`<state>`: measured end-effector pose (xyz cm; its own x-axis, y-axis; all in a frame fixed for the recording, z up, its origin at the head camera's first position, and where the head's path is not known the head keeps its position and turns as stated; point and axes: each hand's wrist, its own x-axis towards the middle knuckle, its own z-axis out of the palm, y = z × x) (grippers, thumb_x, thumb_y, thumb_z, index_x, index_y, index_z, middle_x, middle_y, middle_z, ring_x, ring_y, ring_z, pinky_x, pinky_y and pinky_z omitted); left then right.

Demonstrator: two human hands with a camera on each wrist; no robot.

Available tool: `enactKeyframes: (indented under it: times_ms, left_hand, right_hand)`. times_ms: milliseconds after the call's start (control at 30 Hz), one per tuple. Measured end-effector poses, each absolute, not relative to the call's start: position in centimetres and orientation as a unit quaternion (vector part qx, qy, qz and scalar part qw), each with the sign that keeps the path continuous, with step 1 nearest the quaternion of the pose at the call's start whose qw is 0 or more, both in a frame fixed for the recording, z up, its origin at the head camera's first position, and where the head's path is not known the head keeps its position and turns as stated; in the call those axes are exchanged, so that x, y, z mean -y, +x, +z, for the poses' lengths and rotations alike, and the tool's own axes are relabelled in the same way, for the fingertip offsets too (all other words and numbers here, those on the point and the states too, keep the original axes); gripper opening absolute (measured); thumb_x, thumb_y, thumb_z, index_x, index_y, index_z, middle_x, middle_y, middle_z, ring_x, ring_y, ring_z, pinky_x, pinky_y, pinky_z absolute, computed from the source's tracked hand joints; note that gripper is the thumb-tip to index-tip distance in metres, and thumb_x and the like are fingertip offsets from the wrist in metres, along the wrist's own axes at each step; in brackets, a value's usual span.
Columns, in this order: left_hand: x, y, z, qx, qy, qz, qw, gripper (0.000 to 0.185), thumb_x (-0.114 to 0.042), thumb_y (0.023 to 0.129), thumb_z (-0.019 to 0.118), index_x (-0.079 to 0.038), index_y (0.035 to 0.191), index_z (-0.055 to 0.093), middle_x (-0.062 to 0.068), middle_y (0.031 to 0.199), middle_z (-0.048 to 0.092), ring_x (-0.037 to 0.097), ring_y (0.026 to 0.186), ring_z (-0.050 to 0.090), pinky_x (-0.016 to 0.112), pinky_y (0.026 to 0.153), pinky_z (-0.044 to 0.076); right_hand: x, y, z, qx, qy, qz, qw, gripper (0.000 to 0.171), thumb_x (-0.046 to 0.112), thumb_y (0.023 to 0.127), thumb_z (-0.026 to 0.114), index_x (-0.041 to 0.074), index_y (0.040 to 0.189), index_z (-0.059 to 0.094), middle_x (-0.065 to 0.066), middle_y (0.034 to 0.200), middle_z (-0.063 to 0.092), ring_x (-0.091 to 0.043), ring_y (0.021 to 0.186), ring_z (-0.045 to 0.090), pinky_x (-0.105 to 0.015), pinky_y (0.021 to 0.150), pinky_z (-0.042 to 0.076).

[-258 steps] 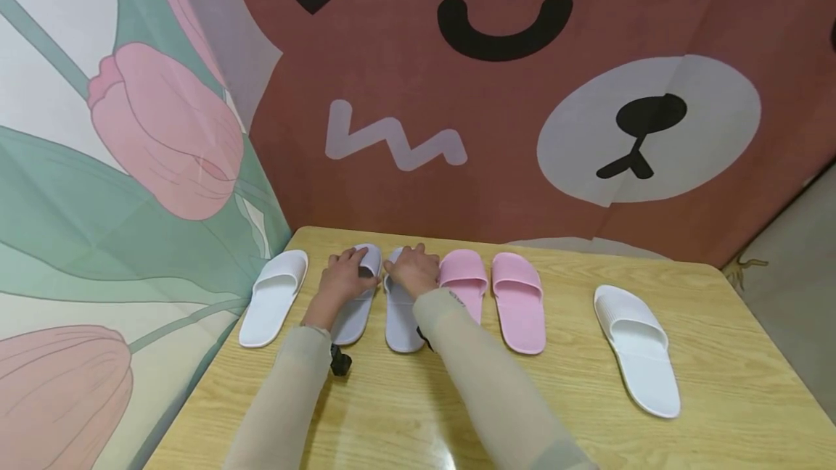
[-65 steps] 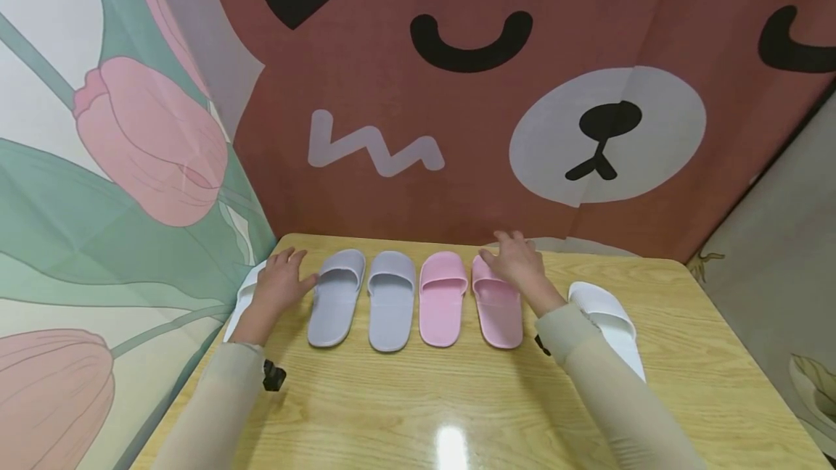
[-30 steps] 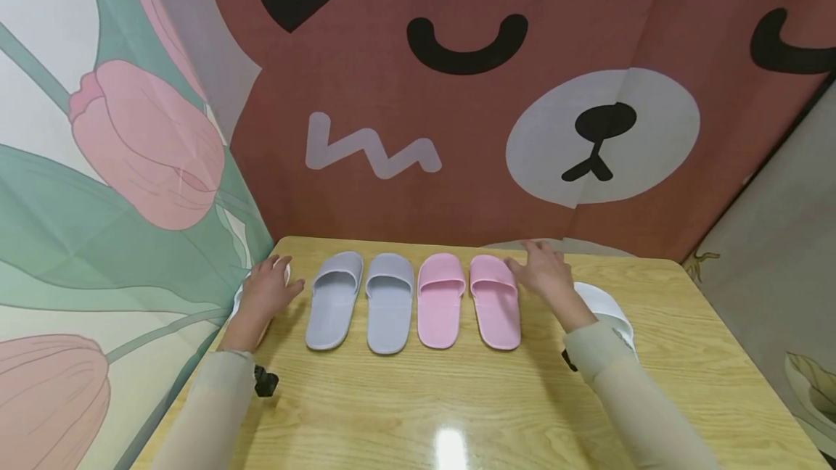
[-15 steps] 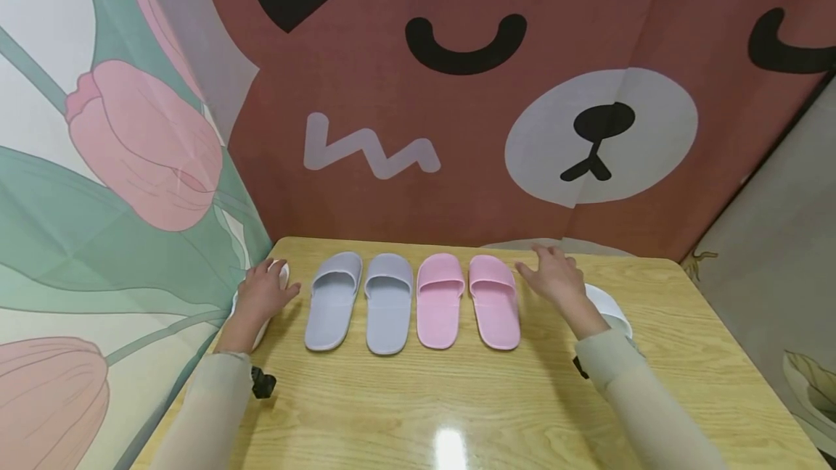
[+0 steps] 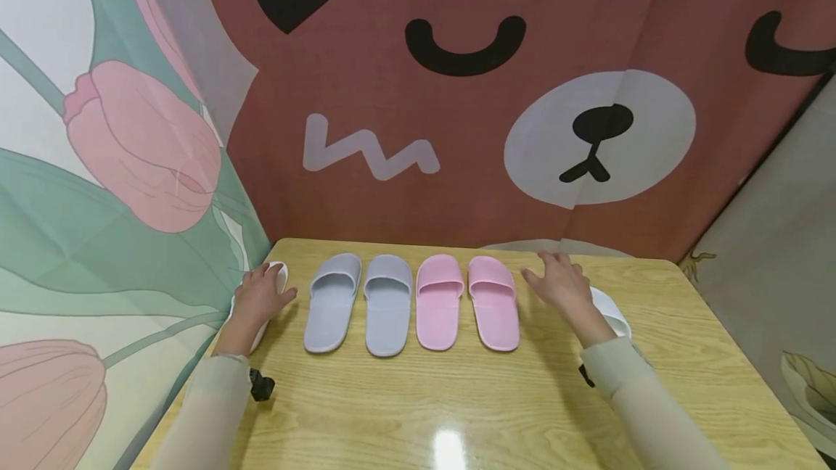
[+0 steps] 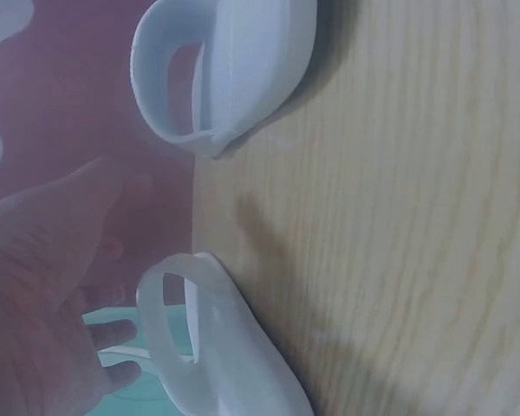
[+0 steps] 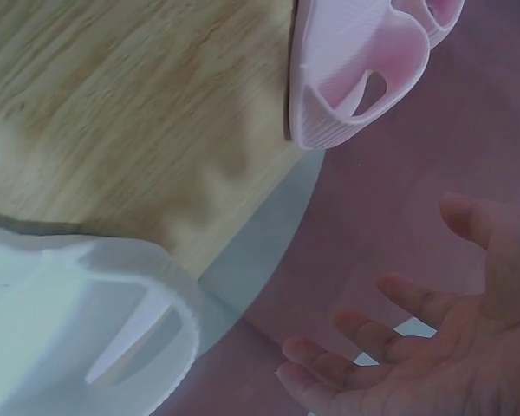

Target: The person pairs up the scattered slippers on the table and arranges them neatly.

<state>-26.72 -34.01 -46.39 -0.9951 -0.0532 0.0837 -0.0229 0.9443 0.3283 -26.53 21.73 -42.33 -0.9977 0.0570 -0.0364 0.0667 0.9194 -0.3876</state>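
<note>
My left hand (image 5: 257, 299) hovers over the far-left white slipper (image 5: 283, 278), covering much of it in the head view. In the left wrist view its fingers are loosely spread above that slipper's strap (image 6: 165, 338), gripping nothing. My right hand (image 5: 562, 285) hangs with spread fingers between the right pink slipper (image 5: 494, 303) and the right white slipper (image 5: 609, 310), partly hiding the latter. The right wrist view shows its palm (image 7: 451, 364) holding nothing. Between the hands lie two grey slippers (image 5: 333, 303) and a second pink slipper (image 5: 440, 303), toes toward the back.
The slippers lie in a row near the back edge of a wooden table (image 5: 366, 412). A bear-print cloth (image 5: 366, 209) hangs behind it, and a tulip-print cloth (image 5: 157, 267) borders the left side. A grey cloth (image 5: 771, 238) stands at the right.
Both hands were on the grey slippers at first. Later the right was over the right pink slipper; since then it has moved right, and the left has moved left over the white slipper.
</note>
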Motion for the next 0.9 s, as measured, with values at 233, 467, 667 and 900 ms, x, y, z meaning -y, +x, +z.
enactKeyframes:
  times_ms: [233, 467, 667, 900]
  left_hand:
    - [34.4, -26.9, -46.9, 0.984, 0.022, -0.171, 0.049, 0.070, -0.036, 0.094, 0.065, 0.004, 0.147, 0.042, 0.037, 0.151, 0.030, 0.060, 0.133, 0.028, 0.075, 0.100, 0.031]
    - [34.5, -27.0, -47.0, 0.981, 0.035, -0.184, 0.038, 0.071, -0.034, 0.094, 0.065, 0.004, 0.148, 0.040, 0.038, 0.152, 0.028, 0.060, 0.135, 0.025, 0.076, 0.103, 0.026]
    - [34.7, -27.0, -47.2, 0.981, 0.039, -0.185, 0.035, 0.070, -0.034, 0.094, 0.065, 0.004, 0.148, 0.040, 0.038, 0.152, 0.027, 0.060, 0.134, 0.026, 0.076, 0.103, 0.026]
    - [34.9, -26.8, -47.3, 0.981, 0.039, -0.187, 0.027, 0.071, -0.034, 0.095, 0.064, 0.005, 0.148, 0.038, 0.039, 0.152, 0.025, 0.061, 0.133, 0.025, 0.076, 0.103, 0.025]
  right_hand:
    - [-22.7, -26.0, -42.5, -0.980, 0.037, -0.193, 0.016, 0.078, 0.055, 0.101, 0.048, 0.002, 0.156, 0.034, -0.035, 0.154, 0.027, -0.062, 0.134, 0.030, -0.074, 0.103, 0.031]
    - [-23.6, -25.5, -42.7, -0.981, 0.039, -0.189, 0.022, 0.078, 0.055, 0.101, 0.047, 0.001, 0.155, 0.033, -0.036, 0.153, 0.027, -0.064, 0.132, 0.029, -0.075, 0.101, 0.031]
    - [-24.1, -25.0, -42.7, -0.981, 0.042, -0.190, 0.023, 0.080, 0.058, 0.101, 0.046, 0.001, 0.155, 0.033, -0.038, 0.152, 0.027, -0.065, 0.131, 0.030, -0.075, 0.101, 0.030]
    - [-24.8, -24.3, -42.6, -0.980, 0.047, -0.191, 0.025, 0.076, 0.052, 0.102, 0.048, -0.001, 0.154, 0.033, -0.038, 0.151, 0.027, -0.065, 0.130, 0.030, -0.075, 0.101, 0.031]
